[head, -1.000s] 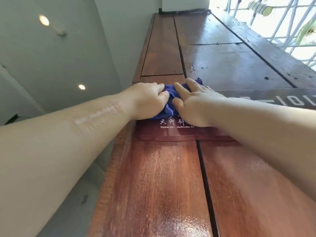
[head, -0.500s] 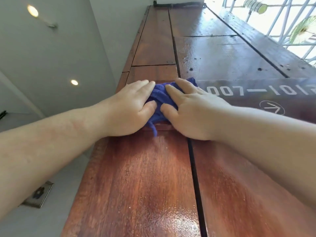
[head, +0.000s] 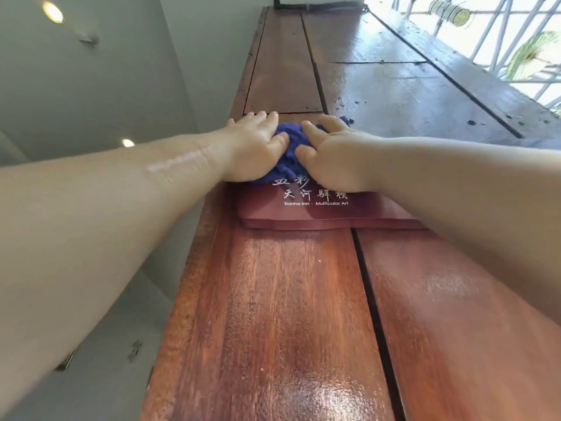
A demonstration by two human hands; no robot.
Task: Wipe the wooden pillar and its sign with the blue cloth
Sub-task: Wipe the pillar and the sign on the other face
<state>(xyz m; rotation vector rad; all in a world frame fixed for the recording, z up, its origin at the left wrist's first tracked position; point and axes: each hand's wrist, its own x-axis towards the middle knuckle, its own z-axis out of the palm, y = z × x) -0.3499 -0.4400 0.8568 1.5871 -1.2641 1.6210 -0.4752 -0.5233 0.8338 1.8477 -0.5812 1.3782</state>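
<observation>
The cloth [head: 288, 153] is bunched into a blue wad on the upper part of the sign [head: 318, 214], and you have it pressed there between your 2 hands. Your left hand [head: 258, 150] lies over its left side with the fingers stretched almost straight up the pillar [head: 288, 314], the fingertips reaching just past the sign's top edge onto the bare wood, and the thumb pushing into the fabric. Your right hand [head: 332, 159] covers the right side of the cloth the same way, fingers extended and flat, thumb set against the wad; neither hand is curled round it, both are open and pressing. A little blue shows beyond your right fingertips. The sign is a dark red plaque fixed flat on the pillar, spanning the dark seam [head: 373, 314] between 2 planks; below the cloth you can read 2 rows of white characters, the upper row partly hidden, and a line of small print, "Tianhe Inn - Multicolor Art". The pillar runs up away from you, reddish and glossy near you, darker with small black specks higher up on the right. To your left is a pale wall and ceiling with 2 round lights [head: 53, 12]. At upper right, a white grille [head: 498, 25] lets in bright daylight, with green shapes behind it. Both your forearms are bare.
</observation>
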